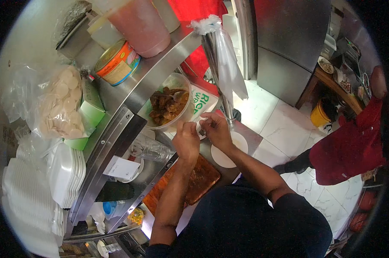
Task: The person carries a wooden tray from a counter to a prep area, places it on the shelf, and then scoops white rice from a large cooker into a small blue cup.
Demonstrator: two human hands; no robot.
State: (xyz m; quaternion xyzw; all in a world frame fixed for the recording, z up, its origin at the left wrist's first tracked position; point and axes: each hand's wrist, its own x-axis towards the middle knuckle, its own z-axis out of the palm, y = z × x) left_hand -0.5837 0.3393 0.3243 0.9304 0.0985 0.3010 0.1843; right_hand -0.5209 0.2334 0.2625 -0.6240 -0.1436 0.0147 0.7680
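My left hand [186, 140] and my right hand [217, 131] meet with bent fingers. Their fingertips pinch a small whitish thing [200, 128], mostly hidden, so I cannot tell what it is. Just beyond them stands a clear plastic tub [185, 113] of dark brown cooked meat [168, 106], with a metal utensil in it. Beside the tub lies a white packet [204, 100] with green writing. Near my right wrist is a round white plate or sheet [225, 154]. Below my forearms rests a reddish-brown board [204, 180].
On the steel shelf [149, 77] are a food can [117, 63], a pink-filled container [143, 29], bagged pale discs [64, 100] and stacked foam boxes [67, 174]. White plastic bags [226, 58] hang on a post. At right is a person in red [346, 151].
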